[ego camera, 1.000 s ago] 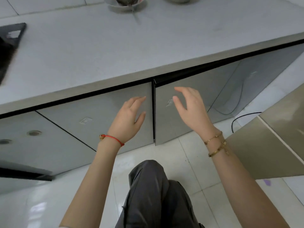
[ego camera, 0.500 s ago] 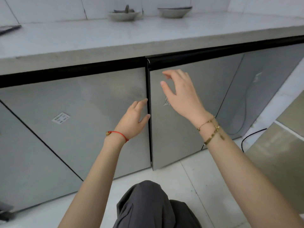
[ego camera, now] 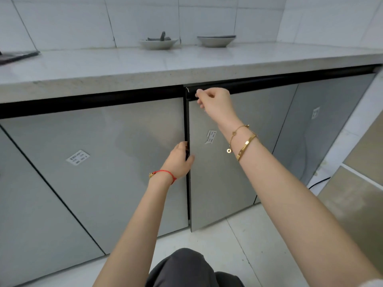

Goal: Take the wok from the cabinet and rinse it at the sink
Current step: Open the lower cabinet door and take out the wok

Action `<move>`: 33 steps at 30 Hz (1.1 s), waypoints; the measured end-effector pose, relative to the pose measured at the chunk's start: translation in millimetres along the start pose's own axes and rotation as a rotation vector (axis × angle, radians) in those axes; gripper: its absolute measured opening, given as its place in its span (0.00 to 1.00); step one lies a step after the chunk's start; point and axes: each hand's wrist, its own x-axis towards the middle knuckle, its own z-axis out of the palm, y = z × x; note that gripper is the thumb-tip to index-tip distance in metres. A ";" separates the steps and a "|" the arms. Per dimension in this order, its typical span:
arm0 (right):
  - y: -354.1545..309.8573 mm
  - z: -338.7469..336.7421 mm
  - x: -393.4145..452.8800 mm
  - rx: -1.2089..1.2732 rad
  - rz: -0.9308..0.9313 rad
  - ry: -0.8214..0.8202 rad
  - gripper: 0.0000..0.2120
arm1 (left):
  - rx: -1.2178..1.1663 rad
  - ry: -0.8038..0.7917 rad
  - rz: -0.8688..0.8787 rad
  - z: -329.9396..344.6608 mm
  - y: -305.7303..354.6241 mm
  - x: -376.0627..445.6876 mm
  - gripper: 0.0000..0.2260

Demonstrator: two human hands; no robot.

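Grey cabinet door (ego camera: 223,166), both hands apparently gripping its edges

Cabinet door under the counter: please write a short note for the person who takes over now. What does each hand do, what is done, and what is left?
Right hand: fingers curled on the dark top edge of the cabinet door.
Left hand: fingers hooked round the same door's left edge, thumb on its front.
The door stands only slightly ajar; the inside cannot be seen, and the wok is not in view.
Done: both hands hold the door.
Left: pull the door open, take out the wok, carry it to the sink and rinse it. The sink is not in view.
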 end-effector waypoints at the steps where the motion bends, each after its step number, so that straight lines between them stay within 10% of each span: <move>1: -2.2 0.4 -0.7 0.050 0.033 0.003 0.16 | 0.000 0.007 -0.001 1.4 0.4 -1.0 0.17; 17: -11.5 -50.0 -66.0 0.339 0.183 0.057 0.12 | 0.157 0.031 0.163 17.4 40.6 -53.4 0.07; 33: -2.6 -150.4 -132.6 0.080 0.106 0.157 0.21 | 0.223 -0.075 0.614 68.2 98.8 -93.6 0.13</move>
